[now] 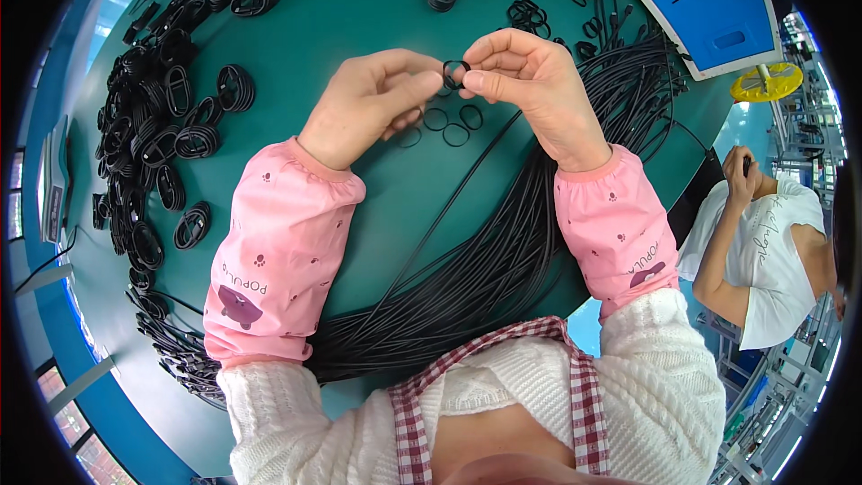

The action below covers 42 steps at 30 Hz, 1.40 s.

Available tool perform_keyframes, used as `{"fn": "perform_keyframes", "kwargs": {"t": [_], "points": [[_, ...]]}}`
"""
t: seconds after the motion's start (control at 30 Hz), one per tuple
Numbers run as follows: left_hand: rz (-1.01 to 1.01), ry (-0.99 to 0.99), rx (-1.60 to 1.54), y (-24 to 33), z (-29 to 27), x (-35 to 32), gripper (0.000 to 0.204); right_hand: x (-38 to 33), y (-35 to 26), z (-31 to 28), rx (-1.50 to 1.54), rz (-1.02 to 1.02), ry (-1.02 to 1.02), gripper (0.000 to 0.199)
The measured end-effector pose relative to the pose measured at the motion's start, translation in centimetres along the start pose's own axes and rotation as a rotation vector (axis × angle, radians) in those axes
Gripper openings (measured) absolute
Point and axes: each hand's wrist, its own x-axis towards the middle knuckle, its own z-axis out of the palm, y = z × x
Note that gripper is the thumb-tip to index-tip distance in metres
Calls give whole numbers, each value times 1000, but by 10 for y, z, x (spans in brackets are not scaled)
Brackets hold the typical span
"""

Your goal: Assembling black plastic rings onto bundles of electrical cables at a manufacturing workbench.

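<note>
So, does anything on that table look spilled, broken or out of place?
Nothing stands out: the long cables lie in a loose bundle, the coiled cables are heaped, and a few loose rings lie near the left hand, with no visible damage.

Green table with coiled black cables, long cable bundle, small rings.

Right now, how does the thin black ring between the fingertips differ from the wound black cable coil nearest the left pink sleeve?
The thin black ring looks smaller and slimmer than the cable coil. The ring is held between left hand and right hand; the coil lies on the green table. Both are black loops.
</note>
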Motion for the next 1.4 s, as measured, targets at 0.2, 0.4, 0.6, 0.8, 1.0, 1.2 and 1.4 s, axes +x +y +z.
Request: {"fn": "perform_keyframes", "kwargs": {"t": [0.2, 0.4, 0.6, 0.8, 1.0, 1.2, 1.4], "points": [[-28, 53, -8, 0, 7, -1, 18, -1, 3, 7, -55, -59, -5, 15], [57, 18, 102, 0, 6, -2, 16, 4, 13, 1, -247, -220, 25, 8], [45, 88, 182, 4, -10, -1, 15, 8, -9, -31, 46, -348, 522, 7], [78, -131, 460, 0, -11, -3, 13, -4, -13, -19, -745, -187, -6, 14], [364, 27, 624, 12, -2, -7, 15, 21, 17, -50, -1134, -348, 486, 9], [378, 170, 382, 0, -1, -2, 22, 14, 2, -32, -619, -193, 244, 11], [220, 63, 20, 5, 16, -6, 25, -7, -13, 4, -237, -179, 66, 10]]}}
